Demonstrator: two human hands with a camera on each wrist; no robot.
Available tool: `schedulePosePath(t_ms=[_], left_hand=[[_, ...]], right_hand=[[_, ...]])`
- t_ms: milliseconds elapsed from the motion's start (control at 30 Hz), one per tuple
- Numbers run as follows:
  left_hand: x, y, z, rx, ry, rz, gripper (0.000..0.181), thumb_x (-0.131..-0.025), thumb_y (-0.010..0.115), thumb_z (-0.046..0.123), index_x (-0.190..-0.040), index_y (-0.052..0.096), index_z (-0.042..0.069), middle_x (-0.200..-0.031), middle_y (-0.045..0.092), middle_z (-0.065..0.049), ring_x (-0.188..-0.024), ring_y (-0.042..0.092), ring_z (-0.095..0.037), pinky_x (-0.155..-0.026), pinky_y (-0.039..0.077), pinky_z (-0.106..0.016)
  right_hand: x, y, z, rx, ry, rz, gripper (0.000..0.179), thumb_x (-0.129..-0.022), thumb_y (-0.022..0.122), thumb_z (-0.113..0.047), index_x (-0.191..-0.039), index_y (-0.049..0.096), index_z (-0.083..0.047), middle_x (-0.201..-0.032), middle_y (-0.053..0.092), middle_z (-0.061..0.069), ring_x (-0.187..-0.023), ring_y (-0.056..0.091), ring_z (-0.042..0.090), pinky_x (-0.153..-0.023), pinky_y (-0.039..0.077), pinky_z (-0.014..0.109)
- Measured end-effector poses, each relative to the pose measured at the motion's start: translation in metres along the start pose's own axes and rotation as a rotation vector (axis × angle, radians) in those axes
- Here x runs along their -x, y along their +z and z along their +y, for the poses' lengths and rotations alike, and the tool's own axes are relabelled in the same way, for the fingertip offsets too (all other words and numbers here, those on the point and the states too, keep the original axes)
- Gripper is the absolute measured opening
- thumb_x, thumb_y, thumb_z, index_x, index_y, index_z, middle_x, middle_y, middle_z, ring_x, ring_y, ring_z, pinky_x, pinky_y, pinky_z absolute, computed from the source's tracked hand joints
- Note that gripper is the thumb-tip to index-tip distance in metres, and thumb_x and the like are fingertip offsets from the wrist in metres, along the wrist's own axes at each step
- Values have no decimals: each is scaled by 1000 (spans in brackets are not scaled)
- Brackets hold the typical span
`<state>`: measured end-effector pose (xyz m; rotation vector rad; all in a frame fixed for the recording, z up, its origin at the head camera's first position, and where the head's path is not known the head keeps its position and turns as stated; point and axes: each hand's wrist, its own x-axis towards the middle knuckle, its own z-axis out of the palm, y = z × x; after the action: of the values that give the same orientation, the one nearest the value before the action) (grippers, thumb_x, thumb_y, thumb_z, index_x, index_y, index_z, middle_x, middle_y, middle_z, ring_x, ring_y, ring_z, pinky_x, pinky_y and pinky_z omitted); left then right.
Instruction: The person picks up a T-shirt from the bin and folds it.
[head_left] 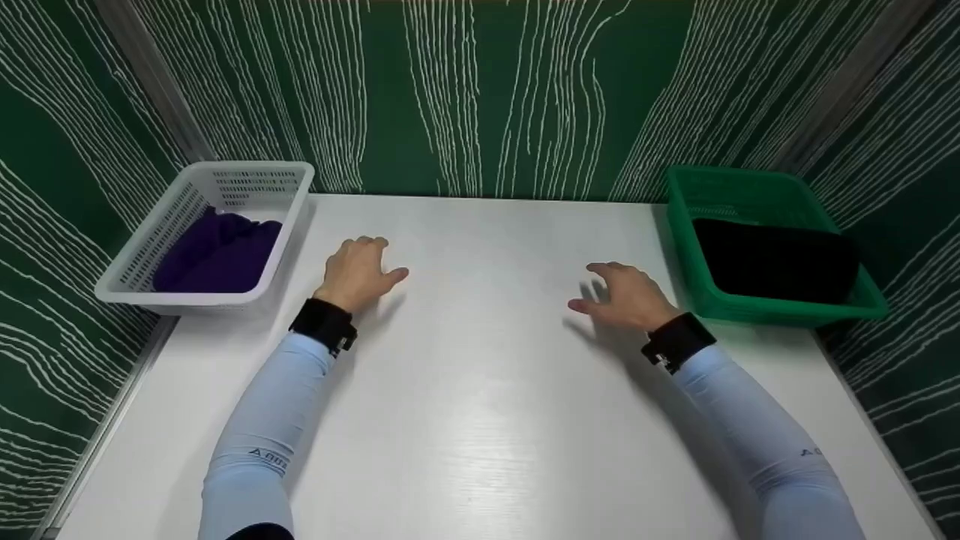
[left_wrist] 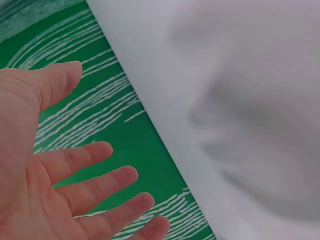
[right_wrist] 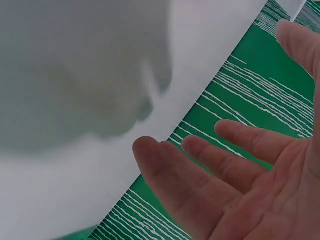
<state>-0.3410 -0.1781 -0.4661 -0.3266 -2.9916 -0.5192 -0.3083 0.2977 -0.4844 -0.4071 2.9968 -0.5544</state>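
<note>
My left hand (head_left: 355, 274) hovers over the white table, just right of the white basket (head_left: 202, 298), its fingers spread and holding nothing. In that basket lies a crumpled purple cloth (head_left: 217, 255). Toward the other side, my right hand (head_left: 624, 297) is held above the table, left of the green basket (head_left: 780, 309); nothing is between its fingers and thumb. A black, soft-looking item (head_left: 776, 261) sits in the green basket; its kind is too dark to tell. The wrist views show the left palm (left_wrist: 30, 200) and right palm (right_wrist: 270, 210) bare.
The white table (head_left: 480, 375) stretches between the two baskets and casts back the hands' shadows. Green walls (head_left: 495, 97) with wavy white lines stand behind it and along both sides. Both forearms wear light blue sleeves (head_left: 274, 412) and black wrist straps.
</note>
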Motion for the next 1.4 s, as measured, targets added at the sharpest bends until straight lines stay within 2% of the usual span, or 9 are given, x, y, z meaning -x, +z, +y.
schedulePosePath(t_ms=[167,333,500,633,733,933,1067,1233,1400], left_hand=[[-2,-18,-12,20,-31,34,71,-103,75,50,-150,66,-3,-145,71,-30,-132,68,-54,-103,60,-70],[-4,-34,-27,37,-54,47,70,-103,73,48,-149,66,-4,-144,71,-33,-132,69,-54,-109,58,-67],[-2,-41,-39,58,-69,33,69,-105,72,45,-149,64,-8,-145,71,-35,-137,67,-54,-117,54,-65],[0,-44,-46,78,-90,50,67,-106,72,43,-150,64,-7,-147,69,-35,-138,66,-54,-116,54,-66],[0,-47,-50,80,-87,88,64,-106,71,42,-149,65,-6,-146,69,-35,-135,66,-55,-113,55,-68],[-2,-53,-62,95,-67,234,63,-106,74,41,-146,67,-7,-142,73,-34,-128,70,-56,-108,57,-69],[-4,-55,-71,111,-77,310,63,-105,75,41,-147,68,-6,-142,72,-35,-131,69,-56,-109,56,-69],[-2,-61,-79,130,-128,337,65,-106,74,43,-150,66,-3,-152,68,-33,-142,62,-55,-118,51,-69],[1,-72,-90,136,-173,336,74,-108,70,50,-155,60,-7,-153,65,-36,-142,60,-58,-118,49,-72]], right_hand=[[0,3,-2,13,-31,-2,90,-99,79,-61,-161,56,0,-160,63,29,-151,58,52,-125,48,68],[2,4,-2,18,-58,12,83,-99,81,-54,-158,60,0,-157,66,29,-147,62,50,-123,51,67],[3,7,-4,16,-64,0,80,-101,79,-51,-158,60,0,-157,66,28,-148,62,50,-124,50,66],[3,9,-5,11,-72,1,77,-100,80,-49,-157,61,-1,-156,67,28,-146,64,49,-123,51,65],[3,10,-5,6,-96,8,74,-101,80,-47,-156,62,0,-155,68,28,-144,65,49,-122,52,65],[5,12,-3,-17,-158,15,68,-101,81,-38,-154,64,1,-152,71,26,-141,68,48,-118,55,64],[4,13,-3,-15,-173,16,65,-101,82,-36,-152,66,2,-150,72,26,-140,68,48,-117,55,64],[5,15,-3,-18,-168,2,64,-101,81,-36,-151,66,1,-151,72,26,-142,68,47,-119,54,64],[6,14,-4,-18,-167,-7,64,-100,81,-35,-150,67,2,-150,72,27,-142,67,48,-120,53,64]])
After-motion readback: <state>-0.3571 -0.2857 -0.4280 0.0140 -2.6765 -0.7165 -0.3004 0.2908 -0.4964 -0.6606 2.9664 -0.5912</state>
